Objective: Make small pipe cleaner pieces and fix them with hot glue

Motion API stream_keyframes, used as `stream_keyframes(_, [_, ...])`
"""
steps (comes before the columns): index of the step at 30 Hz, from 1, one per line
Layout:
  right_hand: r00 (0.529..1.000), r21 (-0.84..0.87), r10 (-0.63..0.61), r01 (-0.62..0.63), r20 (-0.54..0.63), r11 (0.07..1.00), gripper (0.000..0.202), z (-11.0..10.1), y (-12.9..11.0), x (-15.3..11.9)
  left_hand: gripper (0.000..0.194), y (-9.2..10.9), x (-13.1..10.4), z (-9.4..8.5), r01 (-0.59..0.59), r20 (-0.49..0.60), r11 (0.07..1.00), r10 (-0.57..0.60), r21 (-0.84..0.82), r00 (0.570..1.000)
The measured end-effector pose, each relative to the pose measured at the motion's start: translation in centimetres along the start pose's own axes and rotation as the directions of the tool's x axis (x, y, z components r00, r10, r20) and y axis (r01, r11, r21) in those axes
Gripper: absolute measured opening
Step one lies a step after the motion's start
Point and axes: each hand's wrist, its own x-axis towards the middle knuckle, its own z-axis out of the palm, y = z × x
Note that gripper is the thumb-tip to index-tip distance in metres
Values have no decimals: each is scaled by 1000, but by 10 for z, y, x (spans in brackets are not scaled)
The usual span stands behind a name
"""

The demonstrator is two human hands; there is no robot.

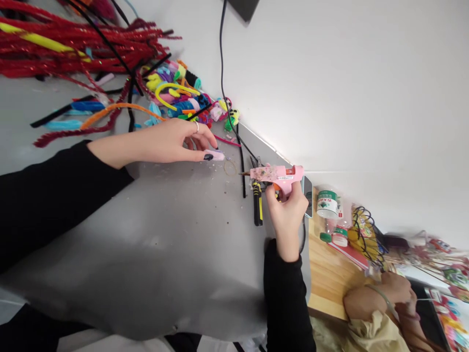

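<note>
Pink plastic glue gun (269,173) sits in the closed grip of the right hand (289,210), its nozzle pointing toward the left hand (192,142). That one's grip is narrow, thumb and fingertips pinching a small lilac piece (217,155) above the grey desk (183,254). Yellow-and-black-handled pliers (258,208) lie near the gun, just beside a black pipe cleaner (242,166); red pipe cleaners (120,46) are heaped beyond the left forearm.
</note>
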Motion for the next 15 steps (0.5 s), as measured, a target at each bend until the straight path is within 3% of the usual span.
stream_keyframes(6, [1000, 14, -10, 10, 5, 1000, 16, 1, -1, -2, 41, -4, 0, 7, -38, 104, 994, 28, 103, 994])
stream_keyframes(12, [1000, 28, 6, -6, 12, 1000, 22, 4, -4, -2, 43, -9, -1, 12, -53, -32, 982, 60, 181, 998])
stream_keyframes(15, [1000, 33, 0, 0, 6, 999, 21, 5, -4, -2, 44, -7, -1, 12, -73, -30, 981, 80, 179, 996])
